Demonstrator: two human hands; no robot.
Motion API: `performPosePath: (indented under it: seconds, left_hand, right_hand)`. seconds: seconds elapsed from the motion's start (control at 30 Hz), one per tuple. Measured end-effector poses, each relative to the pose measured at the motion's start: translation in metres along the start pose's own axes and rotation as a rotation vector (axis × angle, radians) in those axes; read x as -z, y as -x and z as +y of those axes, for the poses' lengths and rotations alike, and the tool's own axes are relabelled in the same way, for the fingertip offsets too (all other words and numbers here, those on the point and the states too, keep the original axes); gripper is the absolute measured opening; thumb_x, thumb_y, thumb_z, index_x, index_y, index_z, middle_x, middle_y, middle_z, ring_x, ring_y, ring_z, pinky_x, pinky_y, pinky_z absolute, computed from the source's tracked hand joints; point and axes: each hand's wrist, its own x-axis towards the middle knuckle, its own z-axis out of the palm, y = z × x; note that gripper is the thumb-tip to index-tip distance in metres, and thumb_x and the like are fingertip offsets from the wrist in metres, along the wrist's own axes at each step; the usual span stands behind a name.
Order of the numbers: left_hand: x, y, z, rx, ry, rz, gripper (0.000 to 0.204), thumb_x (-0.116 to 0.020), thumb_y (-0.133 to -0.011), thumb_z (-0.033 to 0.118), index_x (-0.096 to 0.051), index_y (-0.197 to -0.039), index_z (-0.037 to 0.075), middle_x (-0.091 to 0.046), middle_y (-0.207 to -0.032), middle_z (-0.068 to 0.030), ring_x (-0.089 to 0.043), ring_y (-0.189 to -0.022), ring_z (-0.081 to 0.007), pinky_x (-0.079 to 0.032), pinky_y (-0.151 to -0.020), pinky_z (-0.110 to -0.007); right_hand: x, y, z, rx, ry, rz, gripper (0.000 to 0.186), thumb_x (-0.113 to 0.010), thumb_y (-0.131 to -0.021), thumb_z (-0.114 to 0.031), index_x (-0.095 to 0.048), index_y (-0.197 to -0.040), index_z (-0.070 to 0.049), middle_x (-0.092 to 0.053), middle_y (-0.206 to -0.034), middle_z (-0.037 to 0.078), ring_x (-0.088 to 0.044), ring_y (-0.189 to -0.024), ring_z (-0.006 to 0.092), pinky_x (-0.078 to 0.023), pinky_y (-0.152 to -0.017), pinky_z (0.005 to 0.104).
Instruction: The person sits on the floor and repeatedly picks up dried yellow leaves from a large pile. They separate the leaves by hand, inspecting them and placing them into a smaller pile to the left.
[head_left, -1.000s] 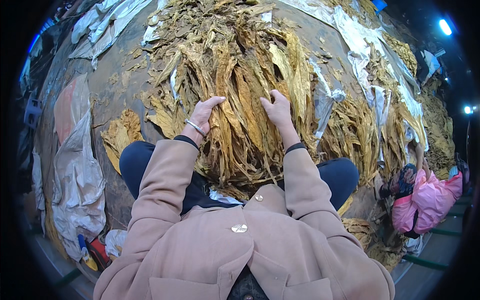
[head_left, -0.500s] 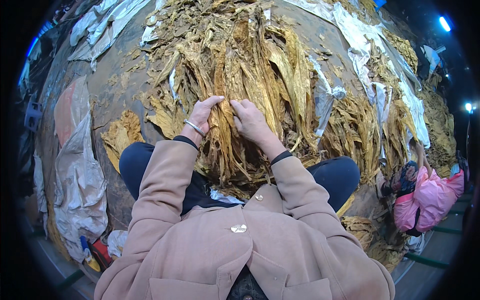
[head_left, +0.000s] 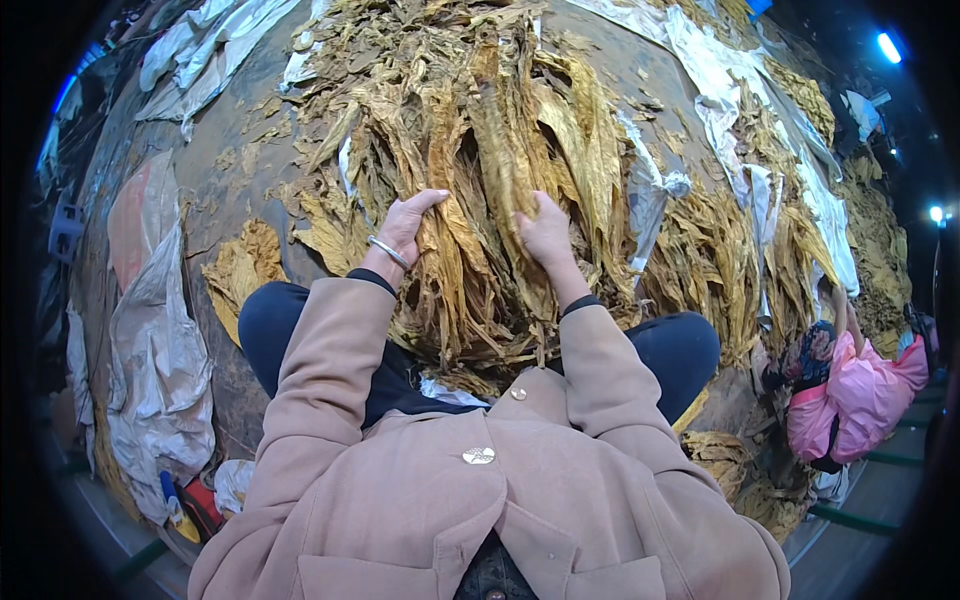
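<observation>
Hands (head_left: 546, 236) parted, leaves (head_left: 468, 240) between, white sheeting (head_left: 646, 208) alongside

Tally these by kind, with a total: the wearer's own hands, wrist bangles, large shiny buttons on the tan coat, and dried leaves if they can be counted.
Own hands: 2 (left hand, right hand)
Bangle: 1
Large coat buttons: 2
Total: 5, leaving out the dried leaves, which overlap too much to count.
</observation>
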Motion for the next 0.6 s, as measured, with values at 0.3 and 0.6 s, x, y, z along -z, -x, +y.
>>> performPosePath:
  seconds: [0.3,0.6]
  left_hand:
    - [-0.003,0.002,0.001,0.005,0.010,0.012,0.011,-0.066,-0.079,0.009,-0.063,-0.085,0.001,-0.066,-0.082,-0.0086,-0.066,-0.071,-0.0198,-0.057,-0.067,-0.034]
    - [-0.007,0.005,0.002,0.007,0.002,0.000,0.012,-0.065,-0.080,0.009,-0.063,-0.088,0.001,-0.066,-0.083,-0.0090,-0.066,-0.071,-0.0196,-0.057,-0.068,-0.033]
  right_hand:
    - [0.071,0.016,-0.053,0.516,0.436,0.513,0.032,-0.058,-0.071,0.003,-0.059,-0.101,-0.009,-0.051,-0.080,0.010,-0.056,-0.076,0.0277,-0.047,-0.061,0.0358]
    - [0.036,0.020,-0.040,0.434,0.506,0.150,0.023,-0.058,-0.074,-0.003,-0.057,-0.096,-0.007,-0.051,-0.083,0.015,-0.055,-0.079,0.0310,-0.048,-0.066,0.0403]
